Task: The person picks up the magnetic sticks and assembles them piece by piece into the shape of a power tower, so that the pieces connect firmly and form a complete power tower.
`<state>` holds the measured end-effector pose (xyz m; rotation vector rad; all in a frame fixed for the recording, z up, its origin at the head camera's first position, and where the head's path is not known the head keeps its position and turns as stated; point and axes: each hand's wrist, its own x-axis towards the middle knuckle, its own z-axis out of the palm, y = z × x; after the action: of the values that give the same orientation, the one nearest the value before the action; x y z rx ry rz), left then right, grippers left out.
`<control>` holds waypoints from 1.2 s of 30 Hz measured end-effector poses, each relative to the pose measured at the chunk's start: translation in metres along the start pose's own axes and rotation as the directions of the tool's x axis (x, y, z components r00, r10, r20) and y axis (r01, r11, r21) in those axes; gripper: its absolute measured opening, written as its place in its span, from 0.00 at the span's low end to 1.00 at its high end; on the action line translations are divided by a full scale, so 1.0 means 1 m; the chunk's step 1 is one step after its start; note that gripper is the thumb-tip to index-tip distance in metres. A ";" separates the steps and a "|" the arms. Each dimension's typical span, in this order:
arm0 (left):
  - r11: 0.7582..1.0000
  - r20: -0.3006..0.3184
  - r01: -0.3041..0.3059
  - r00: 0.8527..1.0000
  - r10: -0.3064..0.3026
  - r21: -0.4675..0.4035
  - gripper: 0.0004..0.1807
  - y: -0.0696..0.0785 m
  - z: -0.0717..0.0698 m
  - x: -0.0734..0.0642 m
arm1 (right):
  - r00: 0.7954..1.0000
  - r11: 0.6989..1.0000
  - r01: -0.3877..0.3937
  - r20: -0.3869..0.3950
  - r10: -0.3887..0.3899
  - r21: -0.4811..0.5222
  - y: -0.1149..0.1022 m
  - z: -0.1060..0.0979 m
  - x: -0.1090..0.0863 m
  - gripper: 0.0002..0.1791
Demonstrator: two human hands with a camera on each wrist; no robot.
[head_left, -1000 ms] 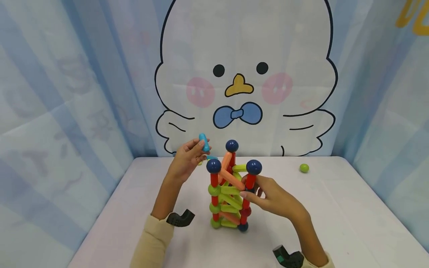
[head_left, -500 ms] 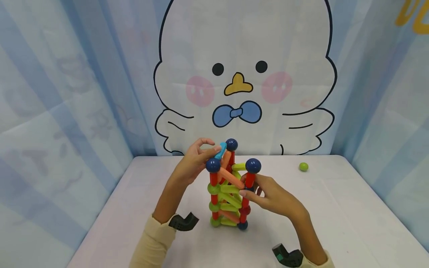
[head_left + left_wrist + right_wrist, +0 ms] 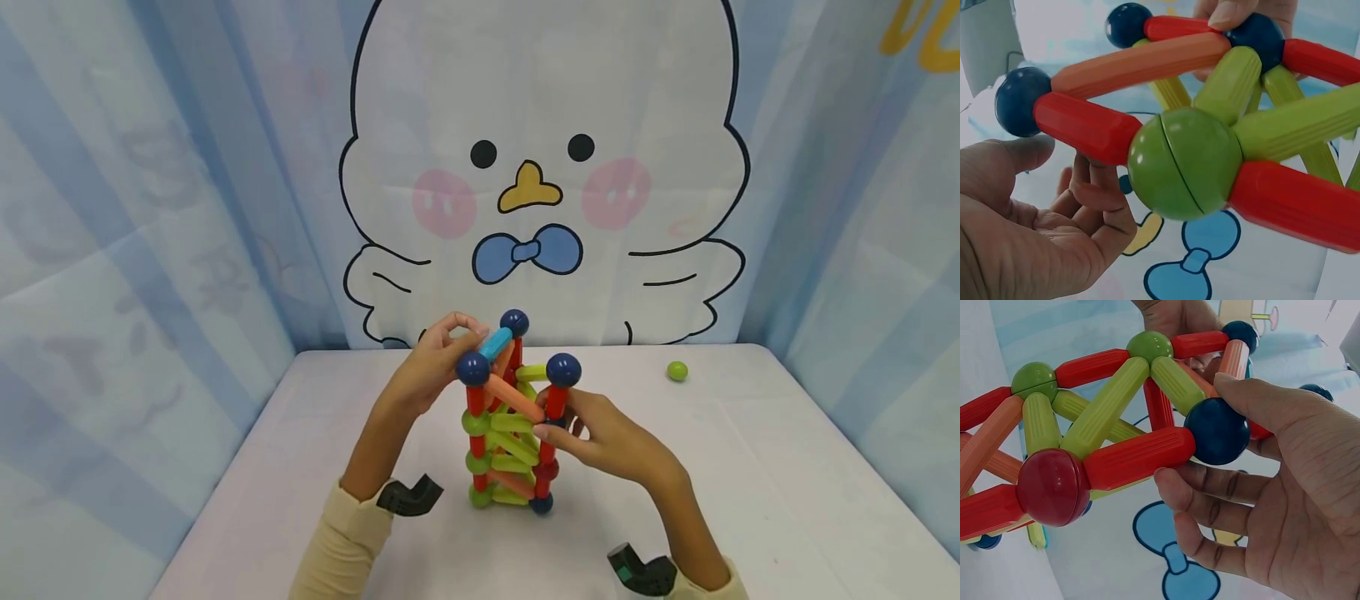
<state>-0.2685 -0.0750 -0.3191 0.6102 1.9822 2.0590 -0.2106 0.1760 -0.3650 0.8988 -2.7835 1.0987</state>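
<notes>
A tower (image 3: pixel 517 450) of coloured plastic rods and balls, a magnetic-type building set, stands upright on the table. Three dark blue balls top it. A light blue rod (image 3: pixel 496 342) lies between the left top ball (image 3: pixel 473 368) and the back top ball (image 3: pixel 514 322). My left hand (image 3: pixel 432 362) is beside that rod, bent fingers near its side; the left wrist view shows thumb and fingers apart by the red rod (image 3: pixel 1088 128). My right hand (image 3: pixel 618 437) grips a lower blue ball (image 3: pixel 1217 431) on the right column between thumb and fingers.
A lone green ball (image 3: pixel 677 371) sits at the table's back right. The pale table (image 3: pixel 750 467) ends at a curtain (image 3: pixel 637 83) printed with a cartoon bird. Each forearm carries a black wrist camera (image 3: pixel 410 496).
My left hand has brought the light blue rod rightward onto the tower top, and the rod now spans two top balls. My right hand keeps its hold in the same place.
</notes>
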 end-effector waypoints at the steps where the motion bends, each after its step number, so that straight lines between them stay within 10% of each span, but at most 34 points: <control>1: 1.000 -0.014 0.000 1.000 0.000 0.018 0.07 -0.001 -0.001 0.000 | 1.000 1.000 -0.002 0.000 0.002 0.000 0.000 0.000 0.000 0.22; 8: 0.994 -0.147 0.027 0.989 -0.012 0.107 0.14 -0.019 -0.018 0.014 | 1.000 1.000 -0.020 0.001 0.020 -0.004 -0.002 -0.001 0.001 0.22; 15: 0.946 -0.315 0.151 0.947 -0.056 0.287 0.12 -0.077 -0.060 0.035 | 1.000 1.000 -0.007 0.005 0.007 0.000 0.000 0.000 0.001 0.22; 21: 0.777 -0.465 0.345 0.882 -0.077 0.527 0.10 -0.136 -0.095 0.049 | 1.000 1.000 -0.014 0.007 0.014 -0.003 0.000 0.000 0.002 0.22; 28: 0.539 -0.441 0.412 0.894 -0.083 0.734 0.24 -0.168 -0.116 0.057 | 1.000 1.000 -0.013 0.010 0.013 -0.002 0.000 -0.001 0.001 0.23; 36: 0.445 -0.444 0.487 0.872 -0.204 0.752 0.27 -0.183 -0.117 0.074 | 1.000 1.000 -0.018 0.011 0.018 0.004 0.001 0.000 0.000 0.22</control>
<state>-0.4087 -0.1354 -0.4900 -0.0444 2.9554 0.8205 -0.2112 0.1759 -0.3655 0.8851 -2.8047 1.1057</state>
